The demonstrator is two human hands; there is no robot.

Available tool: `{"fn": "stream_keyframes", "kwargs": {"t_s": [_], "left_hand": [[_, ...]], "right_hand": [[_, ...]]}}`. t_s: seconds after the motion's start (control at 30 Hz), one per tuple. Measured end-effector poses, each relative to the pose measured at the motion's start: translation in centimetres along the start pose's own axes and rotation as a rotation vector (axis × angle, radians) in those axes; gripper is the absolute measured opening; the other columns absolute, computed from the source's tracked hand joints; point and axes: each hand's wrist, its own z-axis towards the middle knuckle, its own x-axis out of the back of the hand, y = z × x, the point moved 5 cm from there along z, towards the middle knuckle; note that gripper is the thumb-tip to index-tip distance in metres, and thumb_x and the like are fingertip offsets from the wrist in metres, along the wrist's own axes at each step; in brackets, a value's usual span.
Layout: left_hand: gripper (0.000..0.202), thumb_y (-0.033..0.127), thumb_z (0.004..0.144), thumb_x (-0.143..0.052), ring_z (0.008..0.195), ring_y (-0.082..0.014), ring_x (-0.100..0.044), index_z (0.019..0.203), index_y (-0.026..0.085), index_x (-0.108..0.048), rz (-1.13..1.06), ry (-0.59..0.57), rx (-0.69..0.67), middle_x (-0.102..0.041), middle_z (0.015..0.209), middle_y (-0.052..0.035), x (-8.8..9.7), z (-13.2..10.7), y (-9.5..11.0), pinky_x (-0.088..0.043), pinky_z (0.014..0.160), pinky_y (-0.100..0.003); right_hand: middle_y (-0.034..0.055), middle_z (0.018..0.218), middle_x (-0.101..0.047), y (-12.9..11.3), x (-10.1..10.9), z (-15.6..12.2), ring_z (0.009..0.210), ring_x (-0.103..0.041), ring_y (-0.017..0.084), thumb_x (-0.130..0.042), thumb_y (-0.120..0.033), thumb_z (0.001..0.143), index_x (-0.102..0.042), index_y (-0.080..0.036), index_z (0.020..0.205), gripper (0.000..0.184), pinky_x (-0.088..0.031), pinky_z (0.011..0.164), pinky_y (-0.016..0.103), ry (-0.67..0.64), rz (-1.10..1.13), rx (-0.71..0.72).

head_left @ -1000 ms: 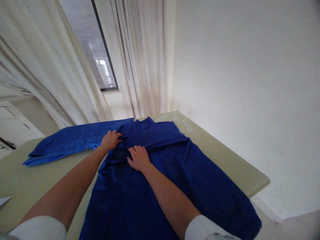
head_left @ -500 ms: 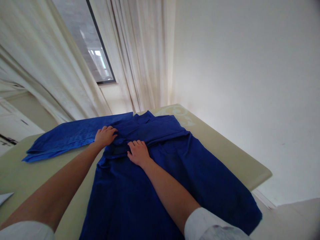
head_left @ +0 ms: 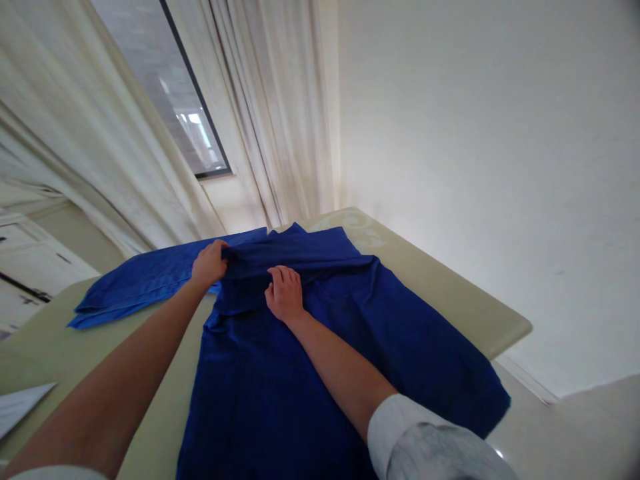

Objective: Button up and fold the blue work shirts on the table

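Note:
A dark blue long-sleeved garment [head_left: 280, 393] lies spread over the table, its lower part running towards me. One sleeve [head_left: 140, 280] stretches to the left, and the other side slopes down past the table's right edge. Near the upper part, my left hand [head_left: 209, 262] is closed on the fabric at the left, its fingertips hidden in a fold. A little to the right and nearer to me, my right hand [head_left: 285, 293] is curled on the cloth just below a crosswise fold, fingers bent at the fabric.
The pale green table [head_left: 450, 303] has a light scroll pattern at its far corner. A white sheet-like item [head_left: 23, 407] lies at the left edge. Behind are cream curtains [head_left: 285, 113] and a dark-framed window [head_left: 185, 127]; a white wall [head_left: 475, 167] stands to the right.
My left hand has pulled the fabric up and away, flattening the bunched cloth between the hands. My right hand has moved slightly right and away from me. The view has shifted a little.

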Motion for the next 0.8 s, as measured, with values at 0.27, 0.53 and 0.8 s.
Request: {"fn": "stream_keyframes", "kwargs": {"t_s": [0.27,0.53,0.8], "left_hand": [[0.056,0.035,0.099,-0.047,0.149,-0.0326,-0.048,0.152,0.021,-0.056,0.030,-0.210,-0.284,-0.055,0.159,-0.0139,-4.6,-6.6,4.0,-0.034,0.123,-0.056],[0.050,0.041,0.108,-0.042,0.133,-0.0283,-0.062,0.148,0.016,-0.058,-0.174,-0.037,-0.452,-0.064,0.147,-0.0151,-0.7,-18.9,10.3,-0.046,0.116,-0.044],[0.054,0.026,0.095,-0.068,0.125,-0.0258,-0.066,0.147,0.031,-0.057,-0.294,0.390,-0.468,-0.068,0.143,-0.0081,-2.4,-45.1,6.7,-0.045,0.116,-0.045]], "right_hand": [[0.0172,0.139,-0.066,1.4,-0.5,-0.1,0.130,-0.055,0.029,-0.054,-0.020,0.096,-0.056,-0.016,0.148,0.052,-0.032,0.114,0.045,-0.013,-0.081,-0.200],[0.0095,0.121,-0.072,1.1,4.2,2.9,0.110,-0.063,0.024,-0.050,-0.018,0.098,-0.057,-0.019,0.138,0.040,-0.040,0.103,0.042,0.237,0.177,-0.259],[-0.0025,0.083,-0.058,-1.1,26.4,2.2,0.079,-0.060,0.015,-0.055,-0.045,0.106,-0.056,-0.024,0.101,0.022,-0.049,0.080,0.030,0.503,0.308,0.103]]}}
